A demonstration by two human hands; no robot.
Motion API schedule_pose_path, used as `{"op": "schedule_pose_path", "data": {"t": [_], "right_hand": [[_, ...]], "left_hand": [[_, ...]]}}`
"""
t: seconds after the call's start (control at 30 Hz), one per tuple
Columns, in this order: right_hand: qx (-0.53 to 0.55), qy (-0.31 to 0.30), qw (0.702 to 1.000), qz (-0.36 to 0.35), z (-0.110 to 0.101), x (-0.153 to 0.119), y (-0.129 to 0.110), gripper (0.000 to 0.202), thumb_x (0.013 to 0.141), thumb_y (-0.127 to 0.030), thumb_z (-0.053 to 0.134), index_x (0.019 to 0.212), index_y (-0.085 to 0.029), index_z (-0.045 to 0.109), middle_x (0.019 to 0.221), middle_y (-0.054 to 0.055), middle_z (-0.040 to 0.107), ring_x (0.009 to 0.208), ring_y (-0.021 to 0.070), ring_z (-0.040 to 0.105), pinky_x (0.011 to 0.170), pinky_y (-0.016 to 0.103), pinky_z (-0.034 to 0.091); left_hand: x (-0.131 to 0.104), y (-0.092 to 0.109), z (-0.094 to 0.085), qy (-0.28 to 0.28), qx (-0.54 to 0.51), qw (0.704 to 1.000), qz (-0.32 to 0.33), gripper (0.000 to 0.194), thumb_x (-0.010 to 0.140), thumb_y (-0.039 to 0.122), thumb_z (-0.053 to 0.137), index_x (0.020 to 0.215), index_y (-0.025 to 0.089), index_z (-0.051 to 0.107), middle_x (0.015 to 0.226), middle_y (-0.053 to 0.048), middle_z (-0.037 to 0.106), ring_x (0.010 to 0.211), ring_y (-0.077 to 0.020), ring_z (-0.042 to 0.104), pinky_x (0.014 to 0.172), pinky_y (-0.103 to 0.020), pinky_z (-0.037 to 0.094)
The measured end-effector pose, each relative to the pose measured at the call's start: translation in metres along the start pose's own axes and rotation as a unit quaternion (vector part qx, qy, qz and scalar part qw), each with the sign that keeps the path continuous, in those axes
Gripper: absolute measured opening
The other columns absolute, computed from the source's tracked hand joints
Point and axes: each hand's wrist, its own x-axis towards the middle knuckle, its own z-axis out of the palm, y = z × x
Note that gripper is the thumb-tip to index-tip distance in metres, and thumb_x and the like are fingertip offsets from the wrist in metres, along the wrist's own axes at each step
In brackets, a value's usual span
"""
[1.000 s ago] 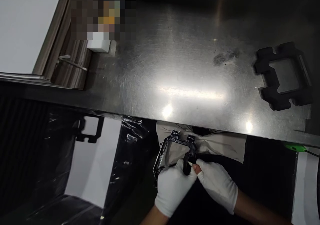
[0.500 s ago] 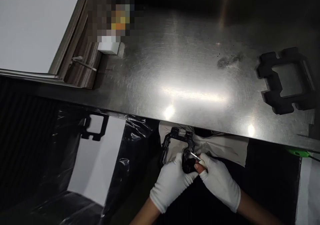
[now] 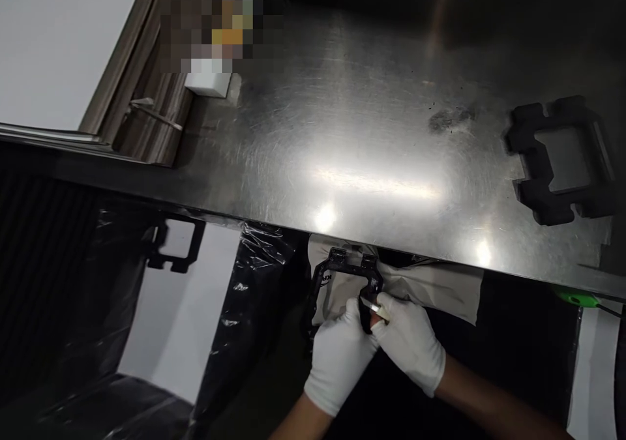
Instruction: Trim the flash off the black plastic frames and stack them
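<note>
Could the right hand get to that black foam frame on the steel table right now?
Probably not at once: the right hand grips a small tool against the black plastic frame, though the table towards the foam frame lies open.

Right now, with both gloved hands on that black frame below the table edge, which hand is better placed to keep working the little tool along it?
Probably the right hand: it pinches the small metal-tipped tool against the black frame. The left hand grips the frame from below.
</note>
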Motion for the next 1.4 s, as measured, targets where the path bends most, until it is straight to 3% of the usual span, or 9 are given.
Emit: {"op": "schedule_pose_path", "data": {"t": [0.07, 0.17, 0.27, 0.37, 0.53, 0.73, 1.0, 1.4], "right_hand": [[0.025, 0.038, 0.999, -0.012, -0.002, -0.007, 0.009, 0.018, 0.107, -0.025, 0.054, 0.112, -0.024, 0.071, 0.103, 0.006, 0.082, 0.093, 0.0237, 0.079, 0.081, 0.032, 0.057], [0.086, 0.08, 0.992, -0.055, -0.006, -0.019, 0.024, 0.028, 0.113, -0.041, 0.045, 0.119, -0.022, 0.064, 0.114, 0.011, 0.078, 0.098, 0.0255, 0.077, 0.086, 0.037, 0.061], [0.142, 0.014, 0.982, -0.125, -0.011, -0.027, 0.032, 0.038, 0.119, -0.047, 0.032, 0.11, -0.025, 0.062, 0.106, 0.006, 0.076, 0.093, 0.0205, 0.075, 0.085, 0.034, 0.06], [0.11, -0.062, 0.979, -0.16, -0.015, -0.027, 0.031, 0.043, 0.12, -0.049, 0.031, 0.102, -0.025, 0.062, 0.097, 0.002, 0.077, 0.085, 0.0187, 0.074, 0.078, 0.032, 0.057], [0.071, -0.094, 0.984, -0.132, -0.014, -0.026, 0.022, 0.043, 0.12, -0.046, 0.033, 0.121, -0.025, 0.07, 0.111, 0.003, 0.083, 0.097, 0.0203, 0.08, 0.083, 0.032, 0.059], [0.063, -0.087, 0.99, -0.091, -0.012, -0.03, 0.017, 0.053, 0.12, -0.055, 0.027, 0.106, -0.024, 0.069, 0.095, 0.002, 0.081, 0.082, 0.0209, 0.078, 0.073, 0.034, 0.057], [0.077, -0.104, 0.986, -0.108, -0.014, -0.03, 0.016, 0.05, 0.12, -0.049, 0.03, 0.115, -0.023, 0.072, 0.106, 0.004, 0.083, 0.092, 0.0211, 0.08, 0.079, 0.032, 0.061], [0.026, -0.075, 0.996, -0.05, -0.003, -0.033, 0.01, 0.047, 0.12, -0.049, 0.033, 0.106, -0.024, 0.07, 0.093, 0.004, 0.081, 0.082, 0.0216, 0.079, 0.071, 0.03, 0.055]], "left_hand": [[0.001, 0.001, -0.006, -0.026, -0.026, 0.999, -0.017, 0.03, 0.101, 0.044, 0.065, 0.109, 0.016, 0.067, 0.079, -0.011, 0.08, 0.072, -0.0337, 0.081, 0.067, -0.041, 0.058], [0.001, 0.002, -0.017, -0.064, -0.113, 0.99, -0.062, 0.025, 0.098, 0.041, 0.069, 0.111, 0.021, 0.065, 0.089, -0.008, 0.082, 0.082, -0.0314, 0.082, 0.074, -0.039, 0.06], [-0.002, 0.002, -0.029, -0.076, -0.22, 0.97, -0.065, 0.016, 0.092, 0.024, 0.07, 0.107, 0.023, 0.063, 0.094, -0.005, 0.083, 0.087, -0.0262, 0.081, 0.08, -0.035, 0.061], [-0.008, 0.004, -0.037, -0.078, -0.299, 0.951, -0.021, 0.019, 0.089, 0.015, 0.065, 0.106, 0.023, 0.064, 0.096, -0.005, 0.082, 0.09, -0.0238, 0.08, 0.084, -0.034, 0.061], [-0.016, 0.006, -0.036, -0.082, -0.345, 0.935, 0.01, 0.016, 0.088, 0.015, 0.059, 0.1, 0.023, 0.063, 0.092, -0.005, 0.076, 0.088, -0.0234, 0.076, 0.087, -0.038, 0.062], [-0.02, 0.007, -0.029, -0.065, -0.362, 0.93, 0.003, 0.014, 0.086, 0.016, 0.058, 0.097, 0.025, 0.061, 0.088, -0.004, 0.075, 0.082, -0.0229, 0.074, 0.081, -0.037, 0.061], [-0.02, 0.007, -0.028, -0.064, -0.365, 0.929, -0.002, 0.014, 0.086, 0.022, 0.057, 0.097, 0.023, 0.064, 0.091, -0.006, 0.076, 0.085, -0.0253, 0.075, 0.083, -0.041, 0.064], [-0.015, 0.011, -0.029, -0.059, -0.367, 0.928, -0.011, 0.005, 0.09, 0.027, 0.058, 0.092, 0.024, 0.061, 0.088, -0.005, 0.075, 0.08, -0.0244, 0.072, 0.077, -0.039, 0.06]]}}
